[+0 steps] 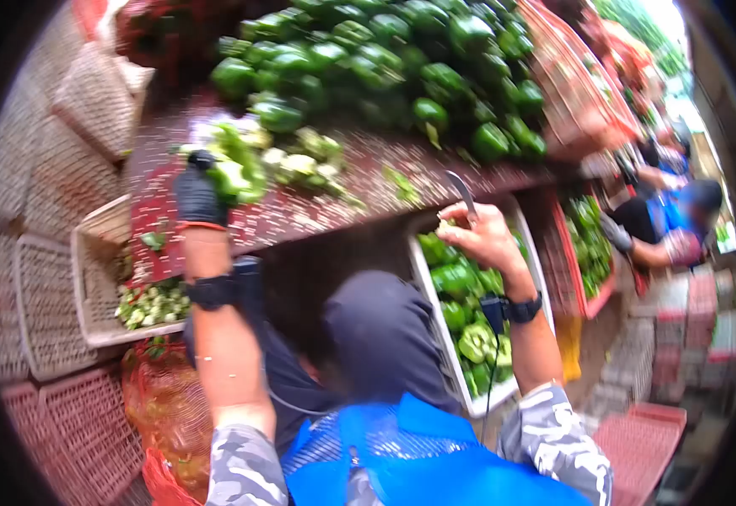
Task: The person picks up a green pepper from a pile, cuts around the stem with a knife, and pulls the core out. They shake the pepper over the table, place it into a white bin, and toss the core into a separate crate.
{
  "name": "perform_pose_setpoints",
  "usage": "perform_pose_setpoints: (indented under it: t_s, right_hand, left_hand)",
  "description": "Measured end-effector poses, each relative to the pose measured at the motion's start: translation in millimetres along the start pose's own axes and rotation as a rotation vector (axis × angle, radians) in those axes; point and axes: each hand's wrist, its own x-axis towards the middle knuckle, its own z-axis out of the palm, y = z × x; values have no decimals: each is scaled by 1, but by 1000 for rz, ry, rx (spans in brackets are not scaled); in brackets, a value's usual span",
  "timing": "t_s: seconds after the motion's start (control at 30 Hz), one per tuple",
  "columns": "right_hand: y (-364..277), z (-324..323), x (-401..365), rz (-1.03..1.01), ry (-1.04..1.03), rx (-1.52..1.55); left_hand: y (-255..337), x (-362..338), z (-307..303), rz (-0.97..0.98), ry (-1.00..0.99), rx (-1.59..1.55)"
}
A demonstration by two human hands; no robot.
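Observation:
My left hand (202, 192), in a black glove, is closed on a cut green pepper (237, 160) with pale insides showing, over the left part of the dark red table (300, 211). Bare and bent, my right hand (479, 236) grips a small curved knife (461, 189), its blade pointing up past the table's front edge. A pale bit sits at its fingertips. Pale pepper cores (304, 162) and scattered seeds lie right of my left hand. Beyond them is a large heap of green peppers (376, 63).
Below my right hand stands a white crate (423, 291) of green peppers. A beige crate (89, 278) at left holds pale scraps. Stacked crates (47, 295) line the left side. Red mesh sacks and gloved co-workers (680, 211) are at right.

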Motion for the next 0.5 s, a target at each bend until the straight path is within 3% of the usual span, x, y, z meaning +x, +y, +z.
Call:
perform_pose_setpoints:
  t_s: [0.03, 0.07, 0.13, 0.17, 0.2, 0.23, 0.27, 0.3, 0.33, 0.37, 0.43, 0.47, 0.5]
  right_hand:
    - [7, -10, -17, 57, 16, 30]
    - [35, -17, -32, 74, 46, 59]
    - [55, -29, -66, 253, 82, 41]
    - [75, -29, -77, 288, 99, 49]
    - [92, -29, -89, 267, 130, -2]
    - [101, -27, -98, 313, 135, -1]
    - [107, -23, -105, 259, 132, 96]
    - [114, -18, -111, 206, 129, 195]
    - [135, -19, -108, 81, 256, -10]
    - [130, -23, -106, 180, 348, -14]
    - [93, -26, -96, 141, 409, 223]
    - [51, -27, -93, 216, 369, 292]
    - [36, -22, -83, 195, 341, 339]
  left_hand:
    - [5, 0, 8, -303, -179, -755]
    - [-4, 7, 6, -256, -337, -1095]
    - [-12, 14, 15, -38, -267, -612]
    - [-7, 24, 20, -197, -412, -883]
    - [-5, 18, 23, -348, -397, -1084]
    - [35, 4, 15, -503, -372, -1278]
    - [40, -2, 18, -504, -380, -1278]
    - [45, -6, 20, -432, -459, -1316]
    - [53, -11, 22, -359, -539, -1352]
    - [66, -19, 24, -360, -544, -1349]
    - [110, -41, 33, 95, -425, -554]
    - [131, -54, 42, 167, -406, -609]
    - [144, -59, 56, -244, -492, -1188]
